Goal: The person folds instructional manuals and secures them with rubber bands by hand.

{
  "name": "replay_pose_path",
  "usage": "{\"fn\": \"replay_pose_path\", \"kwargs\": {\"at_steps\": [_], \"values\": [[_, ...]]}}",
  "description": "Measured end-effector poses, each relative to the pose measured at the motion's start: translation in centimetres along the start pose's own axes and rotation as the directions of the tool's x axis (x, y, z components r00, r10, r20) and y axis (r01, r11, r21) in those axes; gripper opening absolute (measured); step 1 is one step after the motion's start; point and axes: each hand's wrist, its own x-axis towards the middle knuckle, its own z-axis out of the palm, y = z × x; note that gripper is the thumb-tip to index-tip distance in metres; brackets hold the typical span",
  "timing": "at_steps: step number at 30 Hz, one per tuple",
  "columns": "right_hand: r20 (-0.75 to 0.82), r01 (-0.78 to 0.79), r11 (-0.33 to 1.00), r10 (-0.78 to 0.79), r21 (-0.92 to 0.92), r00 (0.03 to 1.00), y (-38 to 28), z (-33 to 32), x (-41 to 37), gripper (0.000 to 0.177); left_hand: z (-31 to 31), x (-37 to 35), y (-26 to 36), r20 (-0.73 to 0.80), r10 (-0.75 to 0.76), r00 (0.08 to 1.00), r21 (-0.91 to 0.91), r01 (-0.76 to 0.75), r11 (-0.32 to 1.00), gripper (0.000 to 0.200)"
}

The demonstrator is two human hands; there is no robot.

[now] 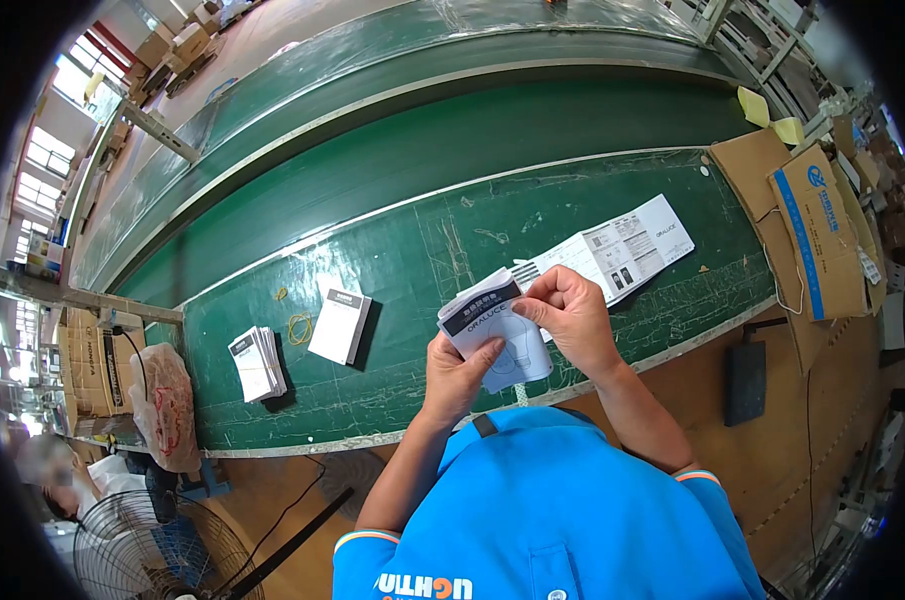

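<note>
My left hand (455, 378) grips a small bundle of folded instruction leaflets (513, 352), thumb on the front. The top leaflet has a dark title band, the word ORALUCE and a line drawing. At the bundle's upper right edge, my right hand (575, 318) has its thumb and fingertips pinched together on the leaflets; how many sheets it grips is hidden. Behind that hand, unfolded printed sheets (638, 245) lie on the green bench. A neat stack of leaflets (341, 328) rests to the left, with a looser stack (257, 365) beyond it.
Yellow rubber bands (300, 328) lie near the stacks. Flattened cardboard (821, 235) stands at the bench's right end. A plastic bag (166, 405) hangs at the left end, above a floor fan (163, 550). Another person (93, 490) is at lower left. A long green conveyor-like strip (373, 160) runs behind.
</note>
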Motion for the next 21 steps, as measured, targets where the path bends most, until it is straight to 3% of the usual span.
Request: {"fn": "replay_pose_path", "kwargs": {"at_steps": [3,5,6,7,9,13,15,17,19,21], "values": [[-0.067,0.007,1.000,-0.009,-0.023,0.998,0.1,0.4,-0.2,0.019,0.5,-0.1,0.0,0.021,-0.014,1.000,-0.040,0.015,0.999,0.027],[-0.099,0.071,0.996,-0.066,0.048,0.993,1.5,1.1,-0.1,0.026,0.7,0.0,-0.7,-0.095,-0.121,0.988,-0.157,0.105,0.982,0.030],[-0.134,0.086,0.994,-0.076,0.071,0.988,1.8,1.3,-0.1,0.029,0.5,-0.1,-1.8,-0.119,-0.062,0.991,-0.010,0.061,0.998,0.029],[-0.171,0.100,0.990,-0.083,0.095,0.982,2.3,1.5,-0.1,0.031,0.4,-0.1,-2.9,-0.126,-0.049,0.991,-0.012,0.048,0.999,0.029],[-0.141,0.080,0.995,-0.070,0.066,0.988,3.4,1.8,-0.2,0.040,0.4,0.0,-3.6,-0.206,0.297,0.932,0.346,-0.215,0.913,0.026],[-0.139,0.113,0.983,-0.093,0.145,0.986,4.5,2.3,-0.5,0.049,-1.2,0.0,-3.0,-0.235,0.291,0.928,0.501,-0.141,0.854,0.024],[-0.091,0.021,0.981,-0.004,0.193,0.996,4.6,2.5,-0.7,0.048,-1.6,-0.2,-2.8,-0.233,0.284,0.930,0.557,-0.112,0.823,0.025],[-0.069,0.021,0.977,-0.006,0.213,0.998,4.8,2.5,-0.4,0.046,-1.8,-0.2,-2.6,-0.169,0.321,0.932,0.719,-0.106,0.687,0.024],[-0.063,-0.019,0.998,0.023,0.063,0.998,5.1,2.2,0.0,0.043,-1.9,-0.5,-3.4,-0.114,0.347,0.931,0.762,-0.142,0.632,0.022],[-0.135,0.016,0.999,-0.011,0.035,0.991,5.2,2.7,0.0,0.036,-1.6,-0.6,-3.6,-0.087,0.350,0.933,0.811,-0.138,0.569,0.022]]}}
